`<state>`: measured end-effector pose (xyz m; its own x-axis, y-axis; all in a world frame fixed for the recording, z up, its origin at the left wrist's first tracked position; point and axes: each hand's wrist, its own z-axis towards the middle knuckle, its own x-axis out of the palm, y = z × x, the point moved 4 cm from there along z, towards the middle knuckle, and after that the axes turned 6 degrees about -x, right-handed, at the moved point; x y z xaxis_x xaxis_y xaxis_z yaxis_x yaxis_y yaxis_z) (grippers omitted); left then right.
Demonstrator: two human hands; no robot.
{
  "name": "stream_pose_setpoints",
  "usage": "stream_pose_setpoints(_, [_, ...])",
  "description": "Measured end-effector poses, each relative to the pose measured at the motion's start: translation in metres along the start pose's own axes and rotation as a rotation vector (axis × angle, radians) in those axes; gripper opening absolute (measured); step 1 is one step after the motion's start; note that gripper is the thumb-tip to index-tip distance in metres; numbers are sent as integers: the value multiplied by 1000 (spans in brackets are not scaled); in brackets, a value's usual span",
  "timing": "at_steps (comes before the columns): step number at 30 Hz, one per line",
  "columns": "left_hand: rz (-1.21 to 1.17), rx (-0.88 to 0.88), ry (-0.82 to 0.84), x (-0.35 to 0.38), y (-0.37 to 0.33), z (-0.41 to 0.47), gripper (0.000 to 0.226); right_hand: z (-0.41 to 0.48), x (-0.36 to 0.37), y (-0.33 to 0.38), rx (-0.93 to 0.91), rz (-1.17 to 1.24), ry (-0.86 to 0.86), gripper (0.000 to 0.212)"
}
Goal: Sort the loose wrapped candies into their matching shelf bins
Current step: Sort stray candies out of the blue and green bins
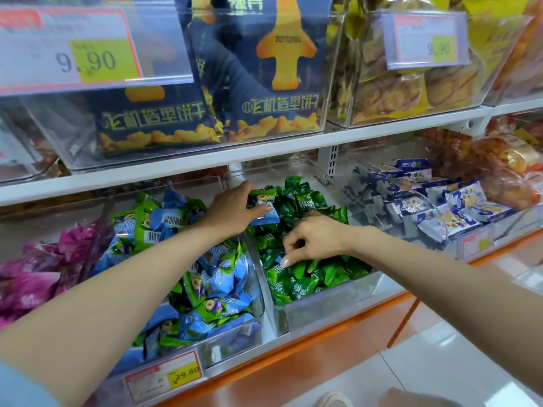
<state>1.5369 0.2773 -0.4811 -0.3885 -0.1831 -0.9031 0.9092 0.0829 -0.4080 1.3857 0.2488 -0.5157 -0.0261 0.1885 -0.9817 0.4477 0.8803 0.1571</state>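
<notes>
Two clear shelf bins stand side by side on the lower shelf. The left bin (229, 345) holds blue-and-green wrapped candies (217, 283). The right bin (320, 306) holds dark green wrapped candies (311, 277). My left hand (235, 211) reaches across into the right bin and grips a blue-and-green candy (266, 211) lying among the dark green ones. My right hand (311, 239) hovers over the dark green pile with fingers curled and the fingertips touching the wrappers; whether it pinches one I cannot tell.
A bin of pink wrapped candies (38, 268) stands at the left, a bin of blue-and-white packets (435, 207) at the right. Above, the upper shelf (205, 160) carries biscuit bags (264, 69) behind price tags. An orange ledge (338, 333) runs below the bins.
</notes>
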Motion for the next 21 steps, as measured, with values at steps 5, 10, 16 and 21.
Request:
stream_pose_setpoints(5, [-6,2,-4,1,0,0,55,11,10,8,36,-227,239,44])
stream_pose_setpoints(10, [-26,4,6,2,2,0,54,18,10,8,121,-311,319,57])
stream_pose_setpoints(16, [-74,-5,14,1,4,-2,54,21,9,10,212,-269,311,54])
stream_pose_setpoints(21, [-83,-8,22,2,5,0,51,26,10,8,242,-262,60,38])
